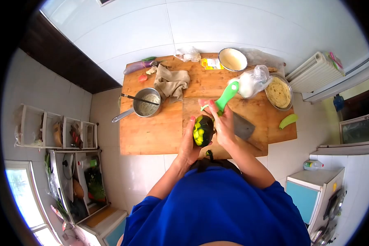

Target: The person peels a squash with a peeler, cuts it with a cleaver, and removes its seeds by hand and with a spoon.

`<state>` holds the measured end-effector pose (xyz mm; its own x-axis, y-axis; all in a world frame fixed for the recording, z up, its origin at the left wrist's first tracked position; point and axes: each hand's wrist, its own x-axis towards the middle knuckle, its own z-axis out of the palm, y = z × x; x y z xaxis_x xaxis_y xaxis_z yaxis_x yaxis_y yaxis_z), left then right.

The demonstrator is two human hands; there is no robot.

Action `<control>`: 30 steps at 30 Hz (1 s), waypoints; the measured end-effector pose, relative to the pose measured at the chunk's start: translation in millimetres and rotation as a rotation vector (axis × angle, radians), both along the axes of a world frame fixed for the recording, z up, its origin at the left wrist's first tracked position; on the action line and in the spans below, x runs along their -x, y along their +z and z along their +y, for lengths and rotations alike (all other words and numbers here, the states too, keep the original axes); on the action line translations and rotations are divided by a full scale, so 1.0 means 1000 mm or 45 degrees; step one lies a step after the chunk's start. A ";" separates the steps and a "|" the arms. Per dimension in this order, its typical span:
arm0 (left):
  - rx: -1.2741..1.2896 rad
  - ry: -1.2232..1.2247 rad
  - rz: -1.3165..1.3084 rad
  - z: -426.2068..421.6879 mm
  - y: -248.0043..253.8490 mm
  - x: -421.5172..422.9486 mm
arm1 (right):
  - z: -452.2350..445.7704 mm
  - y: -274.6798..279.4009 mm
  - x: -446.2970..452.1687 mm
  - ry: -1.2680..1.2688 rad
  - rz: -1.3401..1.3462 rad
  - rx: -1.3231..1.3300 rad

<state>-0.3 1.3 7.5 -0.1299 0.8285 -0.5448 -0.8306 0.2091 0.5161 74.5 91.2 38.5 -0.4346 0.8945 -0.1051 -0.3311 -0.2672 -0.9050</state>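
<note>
My left hand (187, 143) is wrapped around the left side of a dark green squash (208, 132). Part of its skin is gone, and bright yellow-green flesh shows on the left face. In my right hand (224, 128) is a green-handled peeler (228, 96), its handle pointing up and away. The peeler's blade is mostly hidden by my fingers, with a thin green strip near them. Both hands are close together over the near edge of the wooden cutting board (252, 110). A cleaver (243, 126) lies on the board, right of my right hand.
Left on the table stand a saucepan (151, 111) with a dark stick-like utensil, a cloth (171, 84) and an eggplant (138, 66). Behind are a yellow packet (211, 64) and white bowl (232, 59). Rightward sit a plastic bag (259, 78), a metal bowl of yellowish food (292, 95) and a pale green piece (288, 121).
</note>
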 end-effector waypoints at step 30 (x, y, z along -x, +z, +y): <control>-0.357 0.559 0.701 0.000 -0.004 -0.016 | -0.010 0.011 0.003 0.212 0.096 -0.123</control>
<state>16.1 1.3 3.5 -0.6720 0.7359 -0.0824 -0.4144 -0.2815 0.8655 71.6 81.1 49.7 -0.5804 0.8142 0.0161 -0.3573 -0.2369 -0.9034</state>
